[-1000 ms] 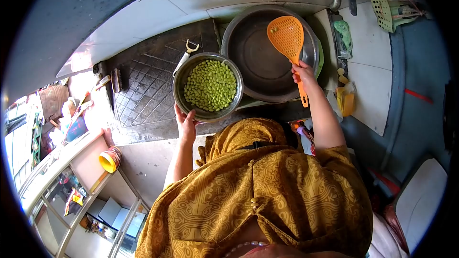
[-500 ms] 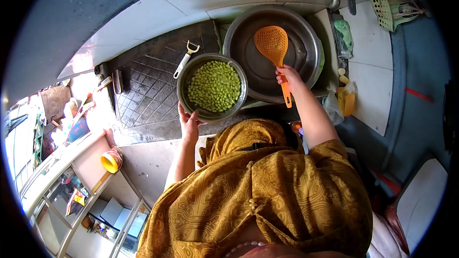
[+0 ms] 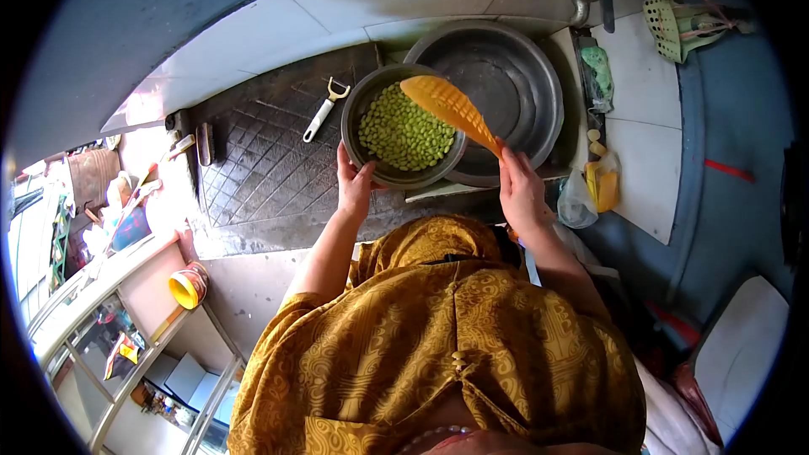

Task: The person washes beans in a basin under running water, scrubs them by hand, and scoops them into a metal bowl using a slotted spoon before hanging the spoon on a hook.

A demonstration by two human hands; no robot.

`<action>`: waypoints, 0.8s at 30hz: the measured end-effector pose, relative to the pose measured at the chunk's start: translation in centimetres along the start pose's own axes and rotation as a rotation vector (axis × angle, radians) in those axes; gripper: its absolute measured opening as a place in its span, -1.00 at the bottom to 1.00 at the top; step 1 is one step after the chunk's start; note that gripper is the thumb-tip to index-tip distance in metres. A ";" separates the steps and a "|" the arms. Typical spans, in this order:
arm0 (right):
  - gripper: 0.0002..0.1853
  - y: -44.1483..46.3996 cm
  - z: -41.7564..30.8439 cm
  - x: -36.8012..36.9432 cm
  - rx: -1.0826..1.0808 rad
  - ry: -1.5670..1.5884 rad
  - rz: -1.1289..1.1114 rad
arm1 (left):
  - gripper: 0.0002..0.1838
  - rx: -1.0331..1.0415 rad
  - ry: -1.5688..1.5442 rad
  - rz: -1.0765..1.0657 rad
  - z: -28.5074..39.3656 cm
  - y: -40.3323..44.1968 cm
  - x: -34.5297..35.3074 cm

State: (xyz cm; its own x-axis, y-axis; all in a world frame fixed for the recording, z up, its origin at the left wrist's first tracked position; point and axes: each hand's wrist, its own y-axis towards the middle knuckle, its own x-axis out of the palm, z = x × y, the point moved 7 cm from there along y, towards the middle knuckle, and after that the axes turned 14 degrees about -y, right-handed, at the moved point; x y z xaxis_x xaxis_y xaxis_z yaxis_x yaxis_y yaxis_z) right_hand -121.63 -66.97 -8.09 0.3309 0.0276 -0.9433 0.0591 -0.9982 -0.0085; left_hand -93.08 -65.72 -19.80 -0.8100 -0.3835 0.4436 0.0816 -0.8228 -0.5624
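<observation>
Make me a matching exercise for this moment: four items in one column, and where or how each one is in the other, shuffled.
Items
1. Orange skimmer
2. Small bowl
3. Peeler
4. Large basin

Where or how
A. Lying on the dark grooved counter
B. Partly covered by the edge of a smaller vessel
C. Held in the right hand
D. Held by the left hand, with green beans inside

Pairs: 1-C, 2-D, 3-A, 4-B
</observation>
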 end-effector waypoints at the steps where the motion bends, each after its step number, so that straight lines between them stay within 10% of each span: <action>1: -0.73 -0.2 0.4 -0.3 0.011 0.042 0.066 | -0.26 -0.001 -0.009 -0.020 0.2 0.1 1.0; 4: -0.74 -1.2 2.3 -0.4 0.062 0.131 0.281 | -0.27 0.007 -0.011 -0.028 1.4 -0.6 3.8; 11: -0.91 -3.1 8.8 7.0 0.742 1.139 -0.291 | -0.26 -0.020 0.088 -0.128 3.2 -0.8 6.8; 24: -0.91 -3.3 7.2 12.0 0.656 1.293 -0.574 | -0.22 0.060 0.255 -0.151 5.1 0.2 9.6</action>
State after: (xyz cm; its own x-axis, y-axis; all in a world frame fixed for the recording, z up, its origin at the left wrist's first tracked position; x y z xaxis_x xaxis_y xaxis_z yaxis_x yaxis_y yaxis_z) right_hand -124.62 -63.75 -21.75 0.9853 0.0805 0.1504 0.1648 -0.6765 -0.7178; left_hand -97.87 -71.70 -12.14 -0.9347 -0.1438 0.3249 -0.0224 -0.8887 -0.4579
